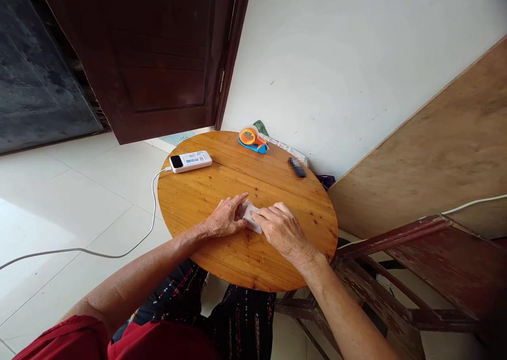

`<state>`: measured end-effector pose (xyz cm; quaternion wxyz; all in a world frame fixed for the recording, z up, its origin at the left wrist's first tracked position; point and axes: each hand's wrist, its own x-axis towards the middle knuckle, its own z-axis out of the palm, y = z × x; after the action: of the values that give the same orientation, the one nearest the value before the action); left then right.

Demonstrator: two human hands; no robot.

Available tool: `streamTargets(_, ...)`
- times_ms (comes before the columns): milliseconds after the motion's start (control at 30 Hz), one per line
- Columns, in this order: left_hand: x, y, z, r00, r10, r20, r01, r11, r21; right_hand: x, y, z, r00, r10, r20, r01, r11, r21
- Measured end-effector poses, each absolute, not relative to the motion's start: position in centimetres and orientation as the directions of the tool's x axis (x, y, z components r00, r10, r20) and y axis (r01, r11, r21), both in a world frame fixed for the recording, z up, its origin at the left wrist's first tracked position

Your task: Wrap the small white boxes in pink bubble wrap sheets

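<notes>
White packet (251,218) between two bare hands, near the middle of the round table (253,270).

The right hand (282,229) pinches its right end between thumb and curled fingers; the left hand (225,218) grasps the other end, forefinger stretched out. Wood surface runs from the packet to the curved near edge, and another stretch reaches toward the tape dispenser (253,140) at the far rim, beside the wall (336,74). A white device (195,161) lies near the left rim, its cable (153,206) passing over the edge.
</notes>
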<state>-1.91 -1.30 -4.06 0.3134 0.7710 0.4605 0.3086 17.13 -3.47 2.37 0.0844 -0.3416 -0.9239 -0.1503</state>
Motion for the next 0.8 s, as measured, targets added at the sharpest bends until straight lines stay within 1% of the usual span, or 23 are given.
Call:
streamTargets(67, -1.9, -1.3, -4.1, 0.381, 0.903, 0.199, 0.512, -0.385, 0.768, 16.6, -3.5, 2.1, -0.746, 0.604, 0.281, 0.665, 0.696, 0.268)
streamTargets(100, -1.9, -1.3, -4.1, 0.379, 0.903, 0.201, 0.511, -0.385, 0.769, 16.5, -3.4, 1.9, -0.728, 0.614, 0.305, 0.684, 0.680, 0.264)
streamTargets(133, -1.9, -1.2, -4.1, 0.376, 0.905, 0.200, 0.511, -0.383, 0.769, 16.6, -3.3, 1.7, -0.697, 0.632, 0.338, 0.713, 0.662, 0.232)
streamTargets(200, -1.9, -1.2, -4.1, 0.372, 0.908, 0.191, 0.516, -0.374, 0.771, 17.0, -3.1, 1.5, -0.618, 0.673, 0.406, 0.762, 0.640, 0.098)
streamTargets(267, -1.9, -1.2, -4.1, 0.371, 0.910, 0.185, 0.519, -0.369, 0.771, 17.6, -3.0, 1.5, -0.583, 0.688, 0.432, 0.748, 0.662, -0.045)
streamTargets(300, -1.9, -1.2, -4.1, 0.373, 0.909, 0.186, 0.519, -0.371, 0.771, 17.9, -3.1, 1.5, -0.592, 0.681, 0.430, 0.725, 0.683, -0.084)
streamTargets(333, -1.9, -1.2, -4.1, 0.375, 0.907, 0.190, 0.516, -0.374, 0.770, 18.0, -3.2, 1.7, -0.613, 0.670, 0.418, 0.704, 0.704, -0.094)
streamTargets(367, -1.9, -1.3, -4.1, 0.376, 0.907, 0.192, 0.514, -0.376, 0.771, 18.1, -3.3, 1.8, -0.637, 0.659, 0.400, 0.692, 0.717, -0.080)
streamTargets(467, -1.9, -1.3, -4.1, 0.380, 0.906, 0.186, 0.514, -0.375, 0.772, 17.6, -3.8, 2.0, -0.660, 0.666, 0.349, 0.715, 0.699, 0.019)
streamTargets(533, -1.9, -1.3, -4.1, 0.382, 0.905, 0.185, 0.510, -0.374, 0.774, 17.2, -3.9, 2.0, -0.646, 0.684, 0.339, 0.739, 0.672, 0.052)
streamTargets(600, -1.9, -1.2, -4.1, 0.383, 0.904, 0.190, 0.505, -0.377, 0.777, 17.0, -3.8, 1.9, -0.627, 0.696, 0.349, 0.752, 0.658, 0.037)
streamTargets(800, -1.9, -1.2, -4.1, 0.374, 0.907, 0.193, 0.505, -0.373, 0.778, 17.3, -3.5, 1.6, -0.587, 0.714, 0.382, 0.755, 0.653, -0.061)
